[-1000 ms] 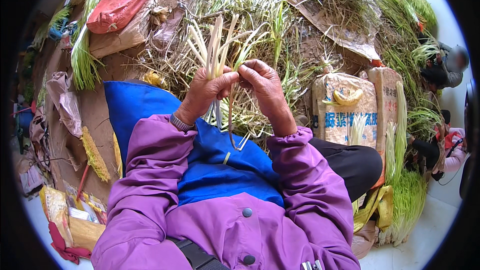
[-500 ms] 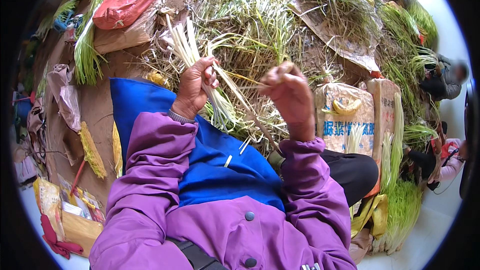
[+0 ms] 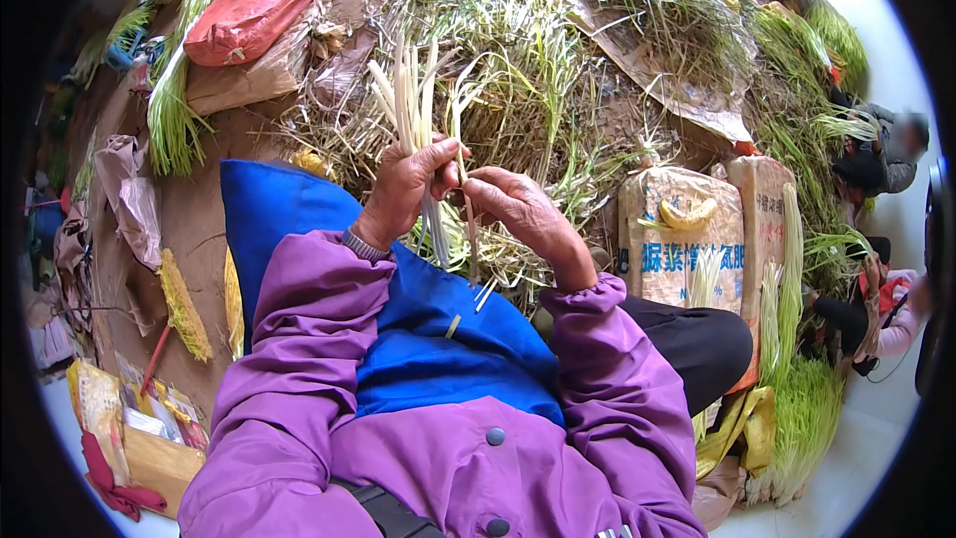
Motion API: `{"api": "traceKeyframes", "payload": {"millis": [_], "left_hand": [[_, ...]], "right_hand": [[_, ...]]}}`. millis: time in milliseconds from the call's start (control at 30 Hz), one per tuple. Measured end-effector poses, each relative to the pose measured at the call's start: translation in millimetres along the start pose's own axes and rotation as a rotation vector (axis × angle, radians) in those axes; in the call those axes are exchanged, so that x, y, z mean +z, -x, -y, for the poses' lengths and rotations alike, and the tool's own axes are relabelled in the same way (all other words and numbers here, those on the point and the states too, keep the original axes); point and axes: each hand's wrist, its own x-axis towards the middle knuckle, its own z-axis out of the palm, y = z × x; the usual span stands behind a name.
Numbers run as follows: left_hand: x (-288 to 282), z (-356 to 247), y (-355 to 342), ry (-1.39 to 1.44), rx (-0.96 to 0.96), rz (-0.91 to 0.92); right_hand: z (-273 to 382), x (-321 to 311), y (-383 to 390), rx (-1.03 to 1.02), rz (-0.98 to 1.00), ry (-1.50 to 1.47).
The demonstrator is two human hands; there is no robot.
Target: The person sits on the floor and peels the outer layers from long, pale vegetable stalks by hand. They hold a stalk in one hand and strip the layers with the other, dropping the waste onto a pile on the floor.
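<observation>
My left hand is closed round a bunch of pale, slender leafy stalks, held upright above my lap with the white ends pointing up. Beside it, my right hand pinches a thin stalk at the edge of the bunch, its fingertips nearly touching my left ones. A limp, brownish strip hangs below the right fingers. Short pale bits lie on the blue apron under both hands. My bent right fingers partly hide the exact grip.
Loose green stalks and leaf waste cover the ground ahead. At the right stand stuffed woven sacks with a yellow curved object on one, near bundled greens. A red bag lies far left. Other people sit at the right.
My right hand has come down and left to meet my left hand, now pinching a stalk there. The bunch has shifted slightly right and stands more upright.
</observation>
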Motion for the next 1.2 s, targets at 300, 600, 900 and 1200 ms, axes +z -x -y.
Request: {"api": "traceKeyframes", "payload": {"millis": [300, 600, 900, 1200], "left_hand": [[7.9, 6.0, 3.8, -0.261, -0.085, 0.159], [15.0, 10.5, 1.3, -0.153, -0.149, 0.083], [7.9, 22.6, -4.0, -0.207, -0.158, 0.066], [-4.4, 19.9, -4.5, 0.235, -0.148, 0.002]], "right_hand": [[-0.1, -12.7, -17.6, -0.007, -0.286, -0.415], [-10.3, -4.8, -21.1, -0.049, -0.363, -0.433], [-18.3, -7.4, -20.4, -0.150, -0.418, -0.144], [-6.5, -3.3, -7.8, -0.115, -0.430, -0.590]]}}
